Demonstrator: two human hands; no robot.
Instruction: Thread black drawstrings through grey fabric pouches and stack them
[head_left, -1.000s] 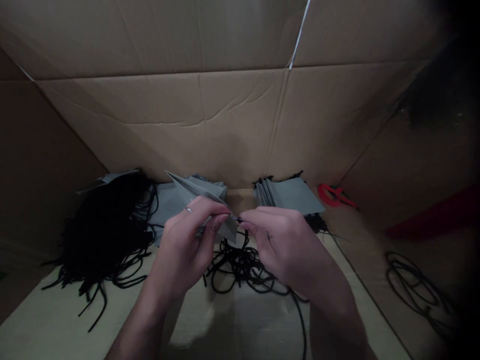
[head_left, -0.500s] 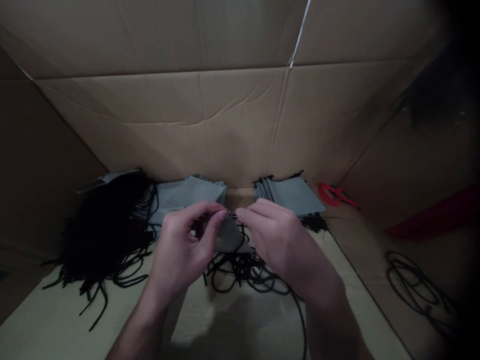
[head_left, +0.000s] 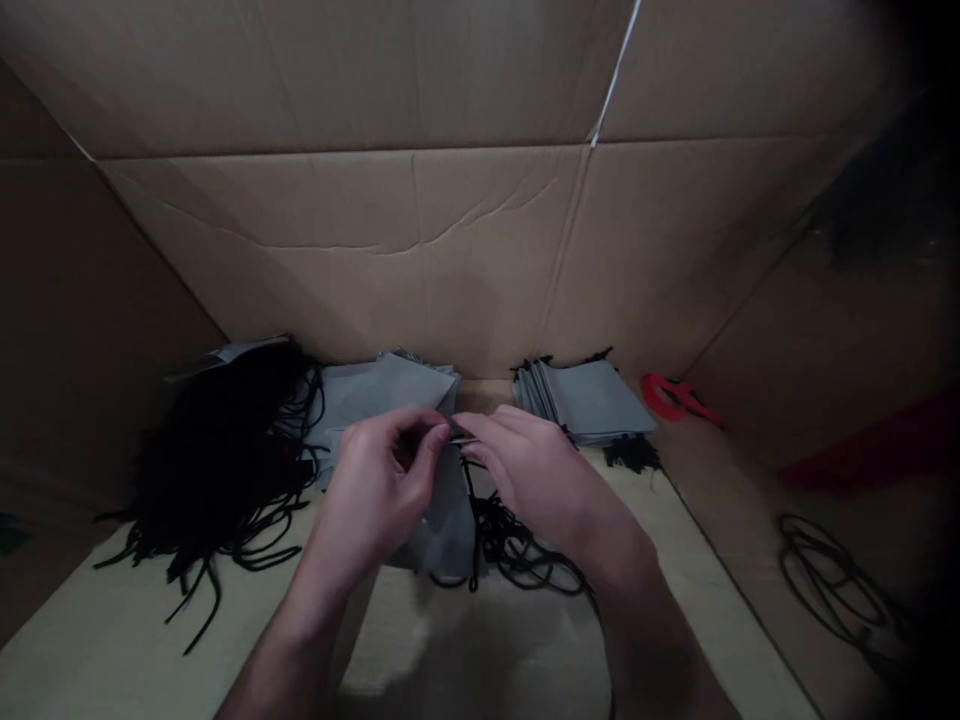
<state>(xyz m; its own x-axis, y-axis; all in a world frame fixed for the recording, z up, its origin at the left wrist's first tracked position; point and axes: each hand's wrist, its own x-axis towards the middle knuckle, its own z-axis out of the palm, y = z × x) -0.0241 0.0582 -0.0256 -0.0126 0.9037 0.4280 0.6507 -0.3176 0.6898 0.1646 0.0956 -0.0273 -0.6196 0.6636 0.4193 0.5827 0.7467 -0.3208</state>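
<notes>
A grey drawstring pouch (head_left: 450, 525) hangs below my left hand (head_left: 379, 480), whose thumb and index finger pinch its upper edge. Across from it, my right hand (head_left: 544, 475) is closed, with a thin shiny rod (head_left: 465, 440), like a needle or bodkin, at its fingertips; the rod's far end meets the pouch edge by my left thumb. A black cord (head_left: 474, 540) dangles from near the right fingertips along the pouch's right side. Fingers hide just how cord and rod are joined. Behind the pouch lies a tangle of black cords (head_left: 525, 550).
A large heap of black cords (head_left: 217, 470) lies at the left. Grey pouches (head_left: 352, 390) are piled behind my left hand, and a corded pouch stack (head_left: 600, 400) stands at the right. Red-handled scissors (head_left: 675, 400) and a coiled black cord (head_left: 832, 590) lie further right. Cardboard walls (head_left: 337, 290) enclose the surface.
The pouch now hangs lower and flatter beneath my left hand, with the cord straight along its side. My right fingers have straightened somewhat around the rod. The view has shifted slightly.
</notes>
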